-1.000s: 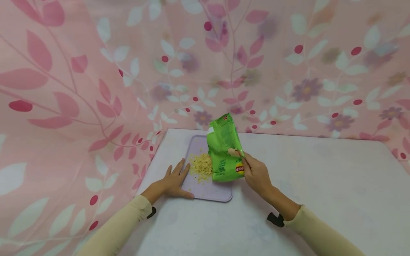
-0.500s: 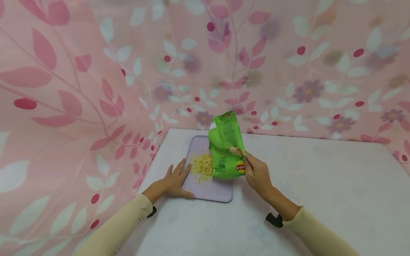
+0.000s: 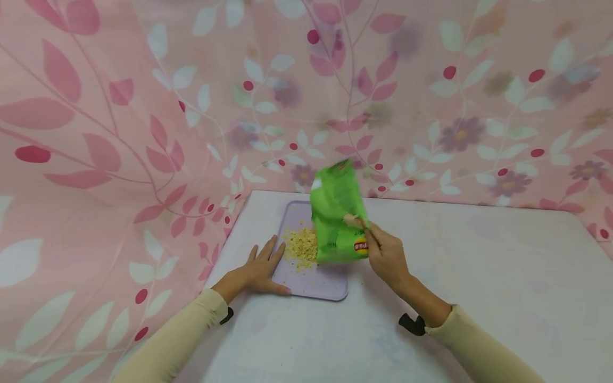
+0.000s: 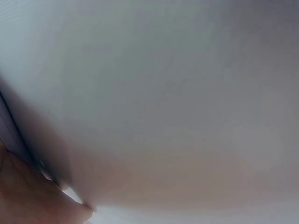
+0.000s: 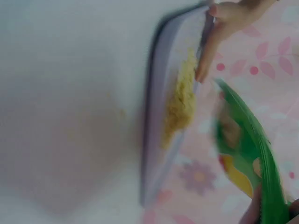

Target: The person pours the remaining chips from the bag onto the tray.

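My right hand pinches the side of a green chip bag, held tilted over the right part of a lilac tray. A pile of crushed yellow chips lies on the tray, partly hidden by the bag in the head view. In the right wrist view the bag appears edge-on and blurred, with the crumbs beyond it. With fingers spread, my left hand rests on the tray's left edge, thumb at the near corner. The left wrist view shows part of that hand by the tray.
The tray lies on a white table. A pink curtain with leaves and flowers hangs behind the table and along its left side. A few crumbs lie on the table beside the tray.
The bag has risen slightly and its top has tipped a little away, with motion blur on it now. My right hand has shifted slightly right. The left hand and the crumbs stay put.
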The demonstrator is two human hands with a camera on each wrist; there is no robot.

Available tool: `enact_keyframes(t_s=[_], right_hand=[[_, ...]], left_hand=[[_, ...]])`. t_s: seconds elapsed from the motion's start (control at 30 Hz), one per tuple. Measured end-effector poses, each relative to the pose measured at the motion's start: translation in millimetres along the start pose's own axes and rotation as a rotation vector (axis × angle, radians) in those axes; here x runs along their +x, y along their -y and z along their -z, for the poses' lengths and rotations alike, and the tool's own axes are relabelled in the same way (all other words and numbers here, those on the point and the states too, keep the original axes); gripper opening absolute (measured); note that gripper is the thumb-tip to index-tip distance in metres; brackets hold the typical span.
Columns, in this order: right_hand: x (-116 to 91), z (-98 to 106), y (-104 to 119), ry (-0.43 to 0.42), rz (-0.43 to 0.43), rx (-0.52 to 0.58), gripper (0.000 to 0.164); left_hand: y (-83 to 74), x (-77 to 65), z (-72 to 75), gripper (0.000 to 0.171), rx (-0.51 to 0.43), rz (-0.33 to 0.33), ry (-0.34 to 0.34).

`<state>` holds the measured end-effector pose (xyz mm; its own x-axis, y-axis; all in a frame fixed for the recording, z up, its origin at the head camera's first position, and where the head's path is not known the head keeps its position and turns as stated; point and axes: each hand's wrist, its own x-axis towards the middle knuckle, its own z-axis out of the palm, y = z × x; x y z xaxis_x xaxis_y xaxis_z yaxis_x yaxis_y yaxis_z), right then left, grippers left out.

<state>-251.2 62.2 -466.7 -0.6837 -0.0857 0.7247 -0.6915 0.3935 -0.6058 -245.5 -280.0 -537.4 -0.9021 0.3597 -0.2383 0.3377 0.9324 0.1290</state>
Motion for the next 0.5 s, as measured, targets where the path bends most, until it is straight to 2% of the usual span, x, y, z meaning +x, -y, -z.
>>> enact_keyframes(t_s=[0.1, 0.23, 0.33, 0.4, 0.5], right_hand=[[-8, -2, -2, 0.150, -0.075, -0.082, 0.030], [-13, -4, -4, 0.190, -0.130, -0.098, 0.031], [-11, -4, -4, 0.208, -0.122, -0.098, 0.032], [-7, -2, -3, 0.184, -0.091, -0.091, 0.031], [0, 1, -2, 0.029, -0.009, -0.038, 0.030]], left_hand=[[0.9, 0.5, -1.2, 0.136, 0.000, 0.001, 0.014], [1.6, 2.1, -1.7, 0.136, 0.005, -0.004, 0.008], [2.2, 2.7, -1.3, 0.137, 0.017, 0.003, 0.002], [2.4, 2.6, -1.0, 0.137, 0.016, 0.002, 0.007], [2.2, 2.2, -0.4, 0.136, 0.009, -0.012, 0.000]])
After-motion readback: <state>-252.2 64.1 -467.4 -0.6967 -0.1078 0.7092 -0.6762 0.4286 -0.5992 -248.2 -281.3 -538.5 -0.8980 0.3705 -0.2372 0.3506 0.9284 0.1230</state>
